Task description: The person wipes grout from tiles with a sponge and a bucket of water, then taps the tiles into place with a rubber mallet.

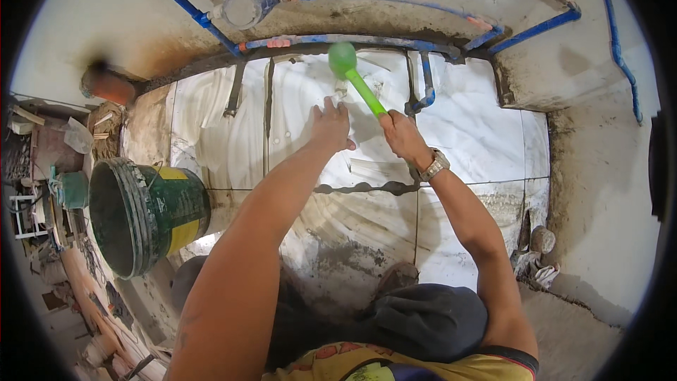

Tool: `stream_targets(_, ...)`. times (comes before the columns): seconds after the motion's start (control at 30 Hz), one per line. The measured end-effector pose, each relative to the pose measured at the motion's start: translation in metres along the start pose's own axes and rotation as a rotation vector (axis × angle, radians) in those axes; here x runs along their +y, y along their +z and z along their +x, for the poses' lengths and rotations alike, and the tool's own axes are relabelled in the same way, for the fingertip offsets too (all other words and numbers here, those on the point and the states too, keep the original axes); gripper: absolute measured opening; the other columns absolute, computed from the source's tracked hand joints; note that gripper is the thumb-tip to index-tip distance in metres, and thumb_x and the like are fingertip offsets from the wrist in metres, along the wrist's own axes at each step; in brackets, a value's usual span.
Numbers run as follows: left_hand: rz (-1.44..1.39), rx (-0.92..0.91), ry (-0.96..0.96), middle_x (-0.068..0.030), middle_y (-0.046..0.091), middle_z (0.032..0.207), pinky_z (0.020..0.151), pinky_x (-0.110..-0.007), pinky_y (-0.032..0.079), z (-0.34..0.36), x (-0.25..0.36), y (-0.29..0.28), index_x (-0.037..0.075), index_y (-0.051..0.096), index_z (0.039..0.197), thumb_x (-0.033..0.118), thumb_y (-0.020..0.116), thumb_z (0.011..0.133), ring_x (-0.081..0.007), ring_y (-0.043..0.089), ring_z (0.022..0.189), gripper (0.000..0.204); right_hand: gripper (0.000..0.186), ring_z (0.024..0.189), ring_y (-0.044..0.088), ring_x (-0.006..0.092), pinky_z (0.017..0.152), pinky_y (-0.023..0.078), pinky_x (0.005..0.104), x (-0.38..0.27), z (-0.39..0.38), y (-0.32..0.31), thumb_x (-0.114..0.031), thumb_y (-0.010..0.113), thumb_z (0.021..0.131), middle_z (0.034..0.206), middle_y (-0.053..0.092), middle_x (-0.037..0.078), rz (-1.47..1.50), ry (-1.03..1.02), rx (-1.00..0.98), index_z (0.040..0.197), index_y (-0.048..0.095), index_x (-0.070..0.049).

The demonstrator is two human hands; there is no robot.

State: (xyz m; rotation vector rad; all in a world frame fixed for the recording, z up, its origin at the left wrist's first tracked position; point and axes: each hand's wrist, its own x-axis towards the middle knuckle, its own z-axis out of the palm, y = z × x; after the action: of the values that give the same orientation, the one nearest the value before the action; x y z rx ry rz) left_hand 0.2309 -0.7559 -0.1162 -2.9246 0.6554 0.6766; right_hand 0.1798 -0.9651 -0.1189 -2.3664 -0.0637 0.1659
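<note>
My right hand (405,140), with a metal watch on its wrist, is closed around the handle of a green mallet (343,61). The mallet's round head is slightly blurred and hangs over the far part of the tiled floor. Just left of it, my left hand (330,127) has its fingers stretched toward the white tiles (296,92), palm down, and holds nothing. Whether it presses on the tile I cannot tell. Dark grout smears and joints run across the tiles (472,141), and some joints look wide and uneven.
A green bucket (190,197) with yellow patches stands tipped-looking at the left. Blue pipes (395,41) run along the far wall, and one short pipe (427,85) rises by the tiles. An orange pipe end (109,87) sits far left. Rubble (541,241) lies at right.
</note>
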Motion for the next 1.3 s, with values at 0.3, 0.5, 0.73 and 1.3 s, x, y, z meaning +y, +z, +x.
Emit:
stream_targets(0.3, 0.007, -0.009, 0.014, -0.0241, 0.045, 0.155, 0.114, -0.058, 0.031, 0.01, 0.0, 0.004, -0.008, 0.034, 0.154, 0.053, 0.088, 0.069, -0.0405, 0.026, 0.153, 0.118, 0.036, 0.087, 0.066, 0.054, 0.078, 0.054, 0.0589, -0.006, 0.031, 0.029, -0.029, 0.044, 0.102, 0.088, 0.067, 0.036, -0.099, -0.07, -0.053, 0.104, 0.059, 0.003)
stream_targets(0.5, 0.011, -0.017, 0.053, -0.0361, 0.038, 0.154, 0.114, -0.059, 0.032, 0.01, 0.0, 0.004, -0.013, 0.031, 0.152, 0.056, 0.087, 0.07, -0.0433, 0.027, 0.153, 0.12, 0.019, 0.064, 0.066, 0.0448, 0.057, 0.055, 0.0535, 0.013, 0.038, 0.054, -0.017, 0.052, 0.095, 0.076, 0.062, 0.028, -0.084, -0.246, 0.028, 0.097, 0.057, 0.001)
stream_targets(0.73, 0.047, -0.013, 0.018, -0.0258, 0.039, 0.159, 0.115, -0.058, 0.031, 0.006, -0.013, 0.009, -0.008, 0.03, 0.155, 0.056, 0.085, 0.073, -0.0412, 0.022, 0.155, 0.118, 0.014, 0.054, 0.061, 0.0392, 0.048, 0.051, 0.0493, -0.02, 0.05, 0.047, -0.015, 0.055, 0.09, 0.073, 0.06, 0.023, -0.334, -0.704, 0.193, 0.093, 0.056, -0.001)
stream_targets(1.3, 0.097, -0.113, 0.029, -0.0317, 0.03, 0.162, 0.117, -0.057, 0.028, 0.005, -0.005, -0.005, -0.004, 0.024, 0.159, 0.06, 0.08, 0.078, -0.0382, 0.026, 0.154, 0.117, 0.039, 0.06, 0.062, 0.0421, 0.053, 0.052, 0.0491, 0.003, 0.074, 0.057, -0.033, 0.064, 0.089, 0.071, 0.058, 0.022, -0.252, -0.826, 0.019, 0.102, 0.053, 0.002)
